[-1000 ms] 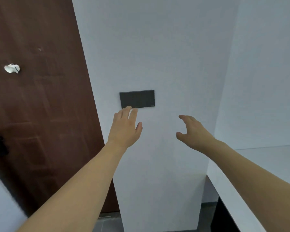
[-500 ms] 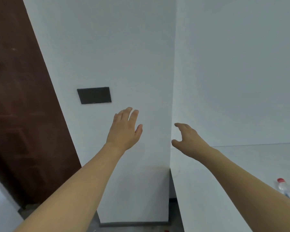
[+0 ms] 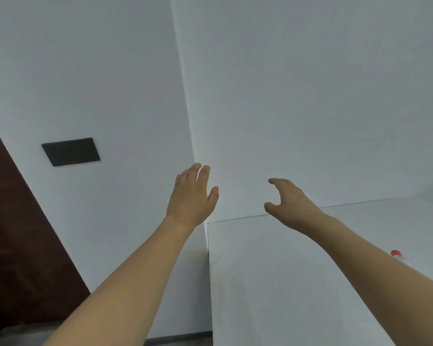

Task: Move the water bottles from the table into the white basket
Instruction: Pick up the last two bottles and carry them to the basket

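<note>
A clear water bottle with a red cap lies on the white table at the right, mostly hidden behind my right forearm. My left hand is raised in front of the wall, left of the table's edge, fingers spread and holding nothing. My right hand hovers above the table's far left corner, fingers curled loosely apart, empty. No white basket is in view.
White walls meet in a corner behind my hands. A black wall plate is on the left wall, and a dark brown door stands at the far left. A strip of grey floor shows below.
The view has swung to the right: the door and wall plate slid left, and more of the table came into view. Both hands stay raised and empty.
</note>
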